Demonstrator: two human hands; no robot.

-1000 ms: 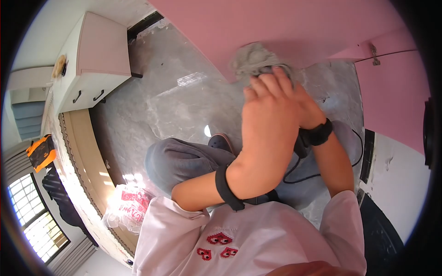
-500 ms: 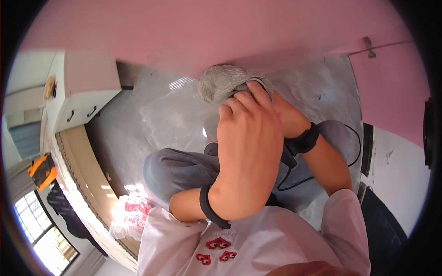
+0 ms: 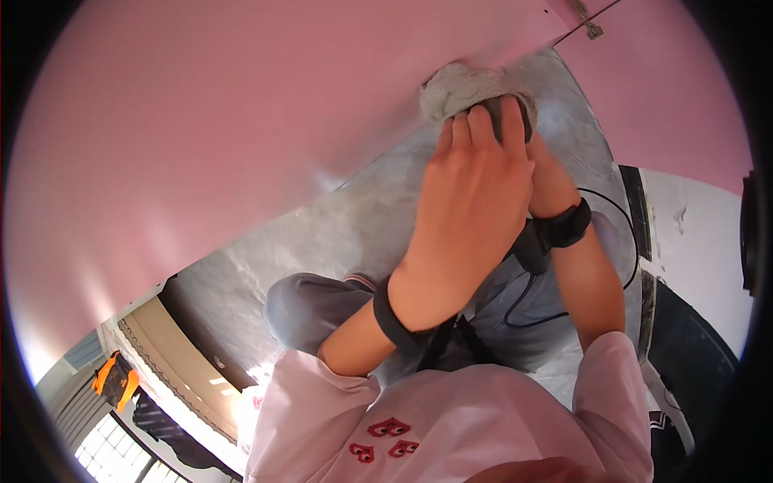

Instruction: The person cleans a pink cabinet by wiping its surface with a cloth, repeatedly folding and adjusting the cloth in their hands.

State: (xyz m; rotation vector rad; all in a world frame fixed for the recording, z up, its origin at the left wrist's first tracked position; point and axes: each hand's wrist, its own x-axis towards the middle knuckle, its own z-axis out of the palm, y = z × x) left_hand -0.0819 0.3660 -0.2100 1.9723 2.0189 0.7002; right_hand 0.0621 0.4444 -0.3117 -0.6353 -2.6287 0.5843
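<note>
A grey fluffy cloth (image 3: 463, 87), bunched up, touches or nearly touches the lower edge of a large pink panel (image 3: 241, 121). Inside its folds shows something dark (image 3: 493, 114) that I cannot make out. My left hand (image 3: 475, 193), with a black band on its wrist, lies over the near side of the cloth, fingers bent and pressed together on it. Behind it is my right hand (image 3: 551, 175), mostly covered; its fingers are hidden by my left hand and the cloth. A black device with a cable (image 3: 531, 245) hangs at my right wrist.
Grey floor (image 3: 266, 245) shows beneath the panel. A metal latch (image 3: 593, 30) is at the panel's seam, top right. My bent knees are below my arms. An orange and black bag (image 3: 115, 381) and a window (image 3: 117, 451) are at the lower left.
Both hands and the cloth first shifted left and lower in view, then right and up. The pink panel now fills much more of the left side, covering the white cabinet.
</note>
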